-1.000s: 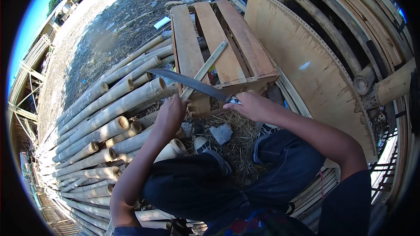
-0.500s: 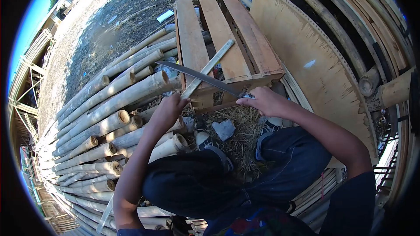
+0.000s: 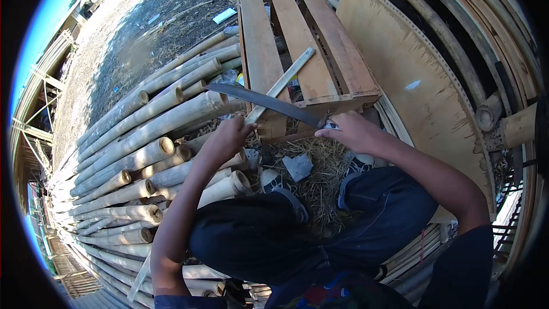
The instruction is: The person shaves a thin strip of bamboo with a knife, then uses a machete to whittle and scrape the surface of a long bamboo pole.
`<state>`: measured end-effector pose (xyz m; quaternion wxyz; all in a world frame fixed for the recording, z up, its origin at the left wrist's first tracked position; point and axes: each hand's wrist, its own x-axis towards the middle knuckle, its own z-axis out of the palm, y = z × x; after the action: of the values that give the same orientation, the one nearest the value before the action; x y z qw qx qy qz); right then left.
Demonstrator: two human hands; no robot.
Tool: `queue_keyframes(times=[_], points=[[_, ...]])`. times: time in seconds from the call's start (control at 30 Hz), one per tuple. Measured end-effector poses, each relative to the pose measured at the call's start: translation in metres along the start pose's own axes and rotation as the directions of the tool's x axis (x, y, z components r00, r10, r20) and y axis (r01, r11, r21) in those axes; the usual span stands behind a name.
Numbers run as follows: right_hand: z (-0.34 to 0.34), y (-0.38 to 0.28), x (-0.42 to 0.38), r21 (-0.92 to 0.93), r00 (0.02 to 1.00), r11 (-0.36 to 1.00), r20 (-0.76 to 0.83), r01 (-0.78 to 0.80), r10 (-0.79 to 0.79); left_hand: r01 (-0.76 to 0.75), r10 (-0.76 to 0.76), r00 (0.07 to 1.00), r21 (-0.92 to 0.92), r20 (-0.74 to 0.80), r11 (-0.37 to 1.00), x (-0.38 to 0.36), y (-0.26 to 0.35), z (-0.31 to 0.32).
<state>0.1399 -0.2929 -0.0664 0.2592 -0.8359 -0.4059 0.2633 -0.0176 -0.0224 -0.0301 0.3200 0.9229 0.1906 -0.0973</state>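
Note:
My left hand (image 3: 230,137) is closed round the near end of a pale bamboo strip (image 3: 294,71), which slants away across the top of a wooden crate (image 3: 262,40). In my right hand (image 3: 354,130) is the handle of a machete (image 3: 274,105). Its long dark blade points left and crosses over the strip just beyond my left fingers, close to the crate's near edge. The crate's top is made of several planks with gaps between them.
Cut bamboo poles (image 3: 146,157) are stacked on the left, ends facing me. A plywood sheet (image 3: 420,91) leans at the right, beside more bamboo (image 3: 437,23). A grey stone (image 3: 298,167) lies on straw between my shoes. Litter dots the ground beyond.
The whole view has shifted slightly, so the crate and both hands appear a little farther right. The blade still crosses the strip, and both grips are the same.

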Motion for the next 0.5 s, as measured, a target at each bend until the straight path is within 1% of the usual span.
queue_keyframes(times=[0.03,0.07,0.1,0.13,0.17,0.2,0.23,0.27,0.3,0.33,0.37,0.4,0.43,0.47,0.5], points=[[0.003,0.006,-0.001,-0.157,0.987,0.975,-0.008,0.160,-0.163,-0.012,0.012,1.000,0.004,0.013,1.000,-0.001,-0.007,-0.002],[-0.002,0.013,-0.003,-0.148,0.987,0.976,-0.002,0.160,-0.162,-0.023,0.022,0.999,0.010,0.029,1.000,-0.004,-0.012,-0.003],[-0.019,0.017,-0.002,0.080,0.992,0.989,-0.026,-0.121,0.123,-0.020,0.019,0.999,0.013,0.028,1.000,-0.006,-0.013,-0.004],[-0.032,0.016,0.002,0.294,0.921,0.879,0.012,-0.376,0.390,-0.002,0.001,0.999,0.022,0.050,1.000,-0.006,-0.011,-0.008],[-0.032,0.015,0.000,0.298,0.920,0.878,0.006,-0.376,0.392,0.008,-0.011,0.996,0.036,0.085,0.999,-0.005,-0.007,-0.011],[-0.031,0.015,-0.004,0.339,0.916,0.864,-0.017,-0.372,0.401,0.039,-0.041,0.995,0.025,0.090,0.999,-0.006,0.001,-0.013],[-0.030,0.015,-0.008,0.378,0.910,0.849,-0.040,-0.368,0.412,0.030,-0.033,0.995,0.026,0.095,0.999,-0.003,0.001,-0.013],[-0.026,0.017,-0.009,0.404,0.910,0.830,0.018,-0.385,0.414,-0.008,0.005,0.998,0.050,0.059,0.999,0.001,0.000,-0.012],[-0.026,0.013,-0.012,0.407,0.906,0.825,0.016,-0.393,0.424,-0.043,0.041,0.999,0.074,0.025,0.996,0.003,-0.002,-0.011],[-0.027,0.007,-0.014,0.261,0.940,0.907,0.013,-0.332,0.340,-0.047,0.045,0.998,0.072,0.031,0.996,0.003,-0.003,-0.010],[-0.027,0.004,-0.015,0.108,0.968,0.962,0.029,-0.252,0.251,-0.038,0.036,0.999,0.065,0.038,0.997,0.002,-0.005,-0.011],[-0.026,0.013,-0.011,0.071,0.976,0.974,-0.014,-0.216,0.218,-0.023,0.021,0.999,0.057,0.045,0.998,-0.001,-0.008,-0.010],[-0.027,0.022,-0.008,0.071,0.977,0.974,-0.006,-0.213,0.214,-0.014,0.012,0.999,0.055,0.044,0.998,-0.005,-0.010,-0.008],[-0.031,0.030,-0.003,0.221,0.942,0.920,-0.023,-0.323,0.336,-0.004,0.000,0.999,0.066,0.052,0.998,-0.005,-0.011,-0.008],[-0.036,0.036,0.002,0.366,0.895,0.837,-0.024,-0.408,0.446,0.006,-0.010,0.999,0.078,0.052,0.997,-0.004,-0.011,-0.009]])
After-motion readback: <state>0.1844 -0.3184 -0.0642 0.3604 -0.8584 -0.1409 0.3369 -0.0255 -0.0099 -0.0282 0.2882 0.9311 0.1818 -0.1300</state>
